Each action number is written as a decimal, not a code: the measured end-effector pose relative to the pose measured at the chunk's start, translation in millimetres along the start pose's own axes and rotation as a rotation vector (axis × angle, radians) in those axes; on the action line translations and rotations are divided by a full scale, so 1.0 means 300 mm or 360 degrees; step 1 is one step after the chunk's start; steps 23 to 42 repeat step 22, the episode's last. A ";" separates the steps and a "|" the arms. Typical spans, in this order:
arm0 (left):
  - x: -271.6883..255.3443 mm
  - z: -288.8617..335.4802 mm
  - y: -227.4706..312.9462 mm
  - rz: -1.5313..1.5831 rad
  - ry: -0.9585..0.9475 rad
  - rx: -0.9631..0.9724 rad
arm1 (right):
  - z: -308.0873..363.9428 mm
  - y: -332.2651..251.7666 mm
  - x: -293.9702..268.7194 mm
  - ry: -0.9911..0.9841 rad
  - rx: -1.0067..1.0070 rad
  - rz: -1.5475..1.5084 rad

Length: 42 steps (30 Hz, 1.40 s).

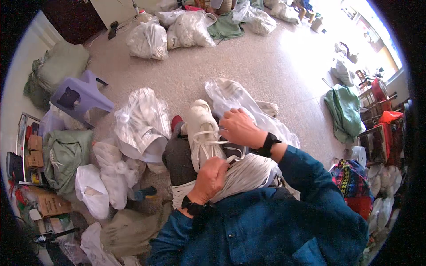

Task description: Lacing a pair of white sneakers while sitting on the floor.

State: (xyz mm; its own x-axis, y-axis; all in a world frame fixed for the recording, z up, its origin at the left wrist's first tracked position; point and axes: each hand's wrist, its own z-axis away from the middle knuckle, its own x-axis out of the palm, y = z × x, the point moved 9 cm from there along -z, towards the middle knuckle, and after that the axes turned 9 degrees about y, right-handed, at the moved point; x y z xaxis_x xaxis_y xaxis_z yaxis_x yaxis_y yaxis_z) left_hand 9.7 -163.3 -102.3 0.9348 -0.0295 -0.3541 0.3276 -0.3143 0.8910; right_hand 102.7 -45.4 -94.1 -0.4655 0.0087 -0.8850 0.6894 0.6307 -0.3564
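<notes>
A white lace-up shoe (203, 129) rests on my dark-trousered lap, toe pointing away from me. Loose white shoelace (213, 142) loops out from its eyelets. My right hand (242, 127) is closed in a pinch on the lace beside the shoe's right side. Near the shoe's heel end, my left hand (207, 181) is closed, with lace coming to its fingertips. A thick bundle of white laces (246, 175) lies across my lap beneath both hands. What sits inside the left fist is hidden.
Clear plastic bags of pale goods stand ahead, one at the left (141, 119) and one at the right (235, 97). A purple plastic stool (84, 98) lies at the left near green sacks (66, 155). Further bags (191, 29) line the far side.
</notes>
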 end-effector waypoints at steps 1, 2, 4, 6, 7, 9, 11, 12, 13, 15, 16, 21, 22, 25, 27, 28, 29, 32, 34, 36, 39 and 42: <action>-0.007 -0.001 -0.003 0.0001 0.0008 -0.0003 | -0.012 -0.001 0.029 -0.0042 -0.0036 0.0070; -0.013 -0.001 -0.007 -0.0014 0.0024 0.0003 | -0.021 0.000 0.057 -0.0086 -0.0067 0.0141; -0.016 -0.003 -0.015 -0.0019 0.0041 0.0004 | -0.031 0.015 0.107 -0.0155 -0.0052 0.0091; -0.007 -0.011 -0.011 -0.0039 0.0011 0.0070 | -0.036 0.036 0.113 -0.0041 -0.0019 -0.0006; -0.011 -0.014 -0.027 -0.0036 0.0026 0.0052 | -0.062 0.016 0.094 -0.0061 -0.0030 -0.0012; -0.025 -0.001 -0.051 -0.0022 0.0089 0.0043 | -0.103 -0.038 0.037 -0.0340 0.0454 -0.0839; -0.027 0.005 -0.065 -0.0045 0.0086 0.0022 | -0.159 -0.190 -0.077 -0.0215 0.0163 -0.1097; -0.026 0.000 -0.065 -0.0073 0.0084 0.0026 | -0.174 -0.258 -0.148 -0.0064 -0.0144 -0.1336; -0.020 -0.005 -0.068 -0.0108 0.0044 -0.0002 | -0.180 -0.244 -0.142 -0.0064 -0.0136 -0.1333; -0.013 -0.005 -0.069 -0.0064 0.0013 -0.0025 | -0.197 -0.156 -0.159 0.0320 -0.0039 -0.0831; -0.014 -0.008 -0.078 -0.0032 0.0001 -0.0051 | -0.189 -0.146 -0.131 0.0312 -0.0049 -0.0836; 0.018 0.006 -0.099 0.0083 -0.0299 -0.0371 | -0.099 -0.062 0.106 -0.0152 0.0022 -0.0906; 0.032 0.019 -0.084 0.0215 -0.0553 -0.0621 | -0.111 -0.061 0.112 -0.0137 0.0021 -0.0922; 0.032 0.019 -0.084 0.0215 -0.0553 -0.0621 | -0.111 -0.061 0.112 -0.0137 0.0021 -0.0922; 0.032 0.019 -0.084 0.0215 -0.0553 -0.0621 | -0.111 -0.061 0.112 -0.0137 0.0021 -0.0922; 0.032 0.019 -0.084 0.0215 -0.0553 -0.0621 | -0.111 -0.061 0.112 -0.0137 0.0021 -0.0922; 0.032 0.019 -0.084 0.0215 -0.0553 -0.0621 | -0.111 -0.061 0.112 -0.0137 0.0021 -0.0922; 0.032 0.019 -0.084 0.0215 -0.0553 -0.0621 | -0.111 -0.061 0.112 -0.0137 0.0021 -0.0922; 0.032 0.019 -0.084 0.0215 -0.0553 -0.0621 | -0.111 -0.061 0.112 -0.0137 0.0021 -0.0922; 0.032 0.019 -0.084 0.0215 -0.0553 -0.0621 | -0.111 -0.061 0.112 -0.0137 0.0021 -0.0922; 0.032 0.019 -0.084 0.0215 -0.0553 -0.0621 | -0.111 -0.061 0.112 -0.0137 0.0021 -0.0922; 0.032 0.019 -0.084 0.0215 -0.0553 -0.0621 | -0.111 -0.061 0.112 -0.0137 0.0021 -0.0922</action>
